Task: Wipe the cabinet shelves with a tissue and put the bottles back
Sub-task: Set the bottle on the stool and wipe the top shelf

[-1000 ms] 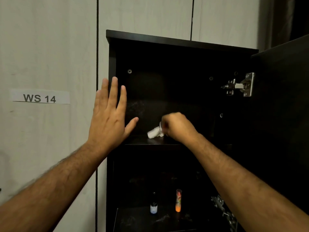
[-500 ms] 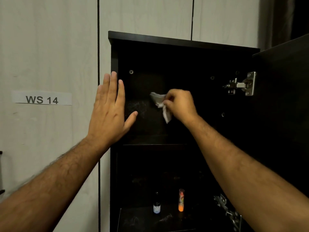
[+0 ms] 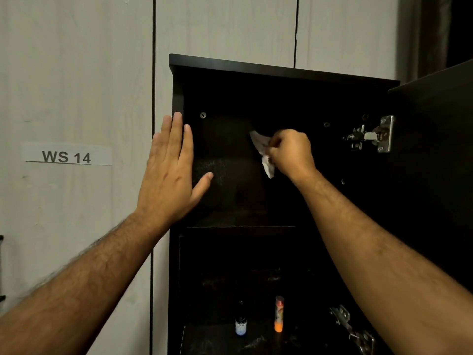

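A person's right hand pinches a crumpled white tissue inside the upper compartment of a dark cabinet, the paper held up near the back panel, well above the upper shelf. The left hand is raised flat at the cabinet's left edge, fingers straight and holding nothing; whether the palm actually touches the side panel cannot be told. On the lower shelf stand two upright bottles: a small dark dropper bottle and, just beside it, a slim orange bottle.

The tissue looks light, soft and easily torn, best kept bunched in the fingertips so it does not shred on the screw head or the dusty panel. The bottles appear small, light and tippy; a hold around the body, below the cap, would suit them. The open door and its metal hinge crowd the right side, with a second hinge low down near the right forearm, so room for sweeping strokes lies mostly toward the left and centre.
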Available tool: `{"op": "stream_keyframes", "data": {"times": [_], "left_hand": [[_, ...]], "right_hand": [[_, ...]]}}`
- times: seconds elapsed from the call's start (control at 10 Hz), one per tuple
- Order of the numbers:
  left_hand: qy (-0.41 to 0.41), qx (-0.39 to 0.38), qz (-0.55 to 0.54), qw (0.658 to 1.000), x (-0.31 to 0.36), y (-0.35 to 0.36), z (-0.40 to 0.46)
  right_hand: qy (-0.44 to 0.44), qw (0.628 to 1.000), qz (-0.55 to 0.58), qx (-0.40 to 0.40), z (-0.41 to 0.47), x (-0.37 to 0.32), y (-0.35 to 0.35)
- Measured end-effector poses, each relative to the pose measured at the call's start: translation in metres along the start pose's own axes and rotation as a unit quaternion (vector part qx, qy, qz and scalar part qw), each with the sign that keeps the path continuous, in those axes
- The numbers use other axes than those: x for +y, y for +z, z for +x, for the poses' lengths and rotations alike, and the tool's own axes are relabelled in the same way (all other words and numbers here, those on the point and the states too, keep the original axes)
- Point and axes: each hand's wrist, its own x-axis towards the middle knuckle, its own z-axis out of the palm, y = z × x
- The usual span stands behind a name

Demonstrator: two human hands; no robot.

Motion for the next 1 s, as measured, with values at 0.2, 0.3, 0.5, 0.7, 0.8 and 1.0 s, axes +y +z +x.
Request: {"op": "stream_keyframes", "data": {"times": [0.2,0.3,0.5,0.7,0.8,1.0], "left_hand": [[0.001,-0.001,-0.004,1.000,-0.001,-0.001,0.004],[-0.003,-0.004,-0.006,1.000,0.000,-0.002,0.004],[0.004,-0.003,-0.012,1.000,-0.003,-0.003,0.001],[0.020,0.001,-0.042,0.999,-0.009,-0.004,0.004],[0.027,0.002,-0.051,0.998,-0.018,-0.005,0.009],[0.042,0.005,-0.065,0.997,-0.040,-0.005,0.014]], "right_hand": [[-0.147,0.979,-0.038,-0.138,-0.039,-0.035,0.033],[-0.181,0.947,-0.103,-0.243,-0.057,-0.029,0.037],[-0.083,0.981,-0.115,-0.132,-0.021,-0.004,0.010],[0.013,0.994,0.099,0.040,0.027,-0.021,0.013],[-0.068,0.995,0.074,0.026,0.010,-0.043,0.037],[-0.234,0.958,-0.047,-0.161,-0.053,-0.036,0.047]]}}
